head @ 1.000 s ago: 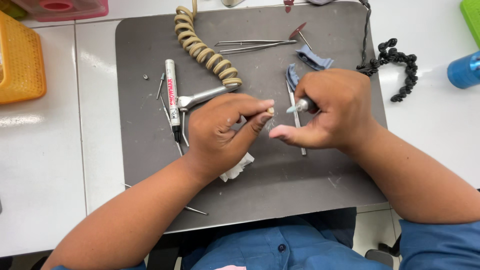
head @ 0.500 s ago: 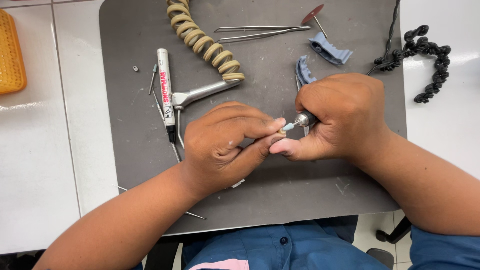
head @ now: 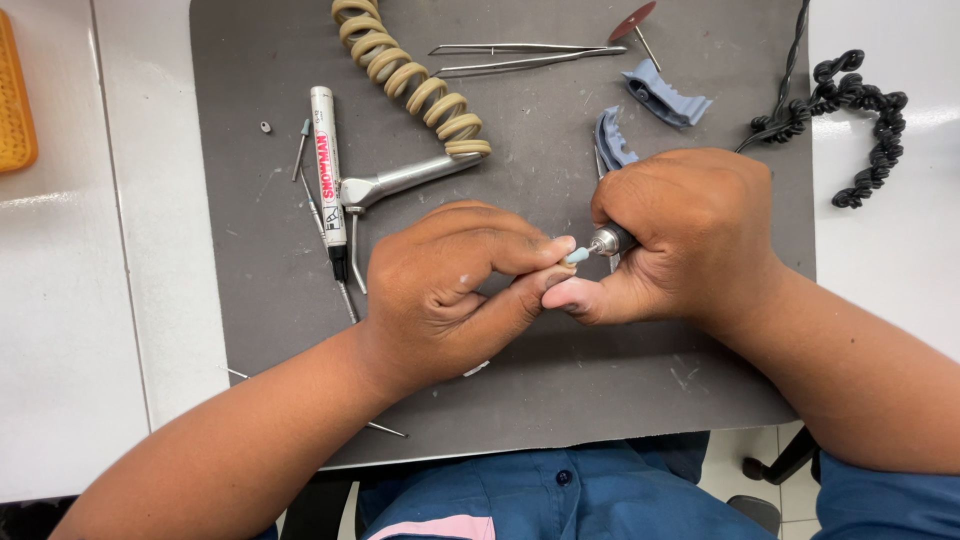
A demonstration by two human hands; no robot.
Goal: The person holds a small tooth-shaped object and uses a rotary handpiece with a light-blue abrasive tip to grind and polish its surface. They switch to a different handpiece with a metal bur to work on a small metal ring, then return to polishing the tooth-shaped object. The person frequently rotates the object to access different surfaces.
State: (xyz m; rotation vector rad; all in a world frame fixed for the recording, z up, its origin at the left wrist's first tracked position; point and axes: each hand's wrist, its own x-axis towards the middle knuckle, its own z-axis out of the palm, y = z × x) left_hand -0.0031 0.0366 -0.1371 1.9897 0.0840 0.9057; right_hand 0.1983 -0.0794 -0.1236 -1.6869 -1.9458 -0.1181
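Both hands work close together over a dark grey mat (head: 560, 390). My right hand (head: 680, 235) is closed around a metal rotary handpiece (head: 608, 240) whose pale blue tip (head: 577, 256) points left. My left hand (head: 450, 290) is curled into a fist, its thumb and forefinger pinching something small right at that tip; the pinched piece is hidden by the fingers. The two thumbs touch.
On the mat lie a white marker pen (head: 327, 170), a metal nozzle on a beige coiled hose (head: 405, 85), tweezers (head: 525, 55), a red disc bur (head: 632, 22), two blue-grey plastic pieces (head: 665, 95) and thin burs. A black coiled cable (head: 855, 100) lies right, an orange tray (head: 15, 100) left.
The view has shifted so the mat and tools sit further left and up. The hands stay together, with the handpiece tip kept against the left fingertips.
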